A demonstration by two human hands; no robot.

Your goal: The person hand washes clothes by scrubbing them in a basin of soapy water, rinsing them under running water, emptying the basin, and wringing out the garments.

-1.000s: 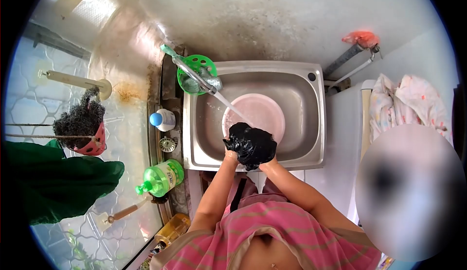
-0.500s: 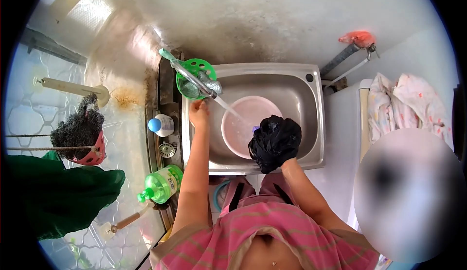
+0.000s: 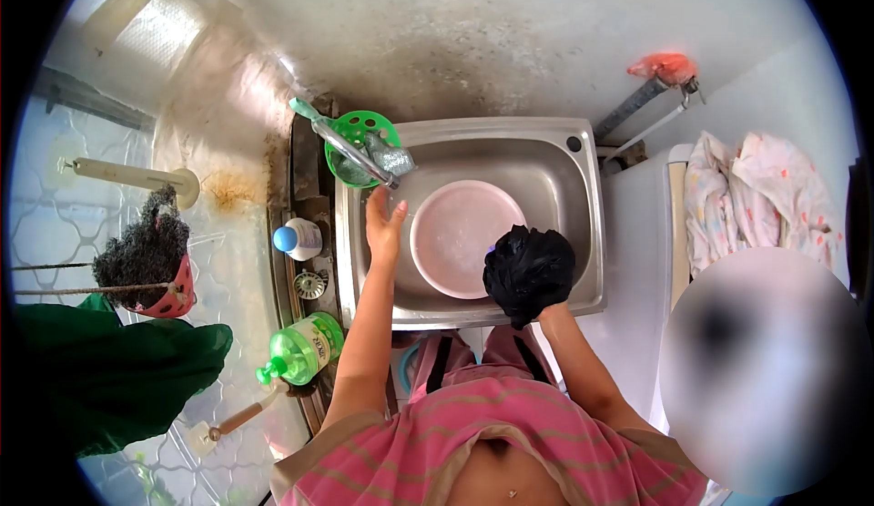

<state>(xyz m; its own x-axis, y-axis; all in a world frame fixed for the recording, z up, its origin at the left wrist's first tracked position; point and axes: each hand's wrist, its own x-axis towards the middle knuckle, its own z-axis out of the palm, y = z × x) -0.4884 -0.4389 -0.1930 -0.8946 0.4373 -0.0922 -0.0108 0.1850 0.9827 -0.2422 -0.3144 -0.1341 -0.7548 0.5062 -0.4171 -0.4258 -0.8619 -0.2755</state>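
My left hand (image 3: pixel 384 224) is over the left part of the sink, just below the end of the faucet (image 3: pixel 350 149). Its thumb stands apart from the fingers and nothing is in it. A bunched black plastic bag (image 3: pixel 528 274) is in my right hand (image 3: pixel 552 313), above the lower right rim of a pink basin (image 3: pixel 455 233). The bag covers that hand's fingers, and only the wrist end shows. A small purple bit (image 3: pixel 490 249) peeks out at the bag's left side. The basin sits inside the steel sink (image 3: pixel 546 173) with some water in it.
A green perforated basket (image 3: pixel 364 123) holding a silvery scrubber hangs at the sink's back left corner. Along the left ledge stand a blue-capped bottle (image 3: pixel 299 238), a sink strainer (image 3: pixel 310 285) and a green pump bottle (image 3: pixel 305 347). Cloths (image 3: pixel 760 187) lie at right.
The water stream from the faucet has stopped. My left hand has moved right and its fingers have spread. My right hand has shifted slightly right with the black plastic bag.
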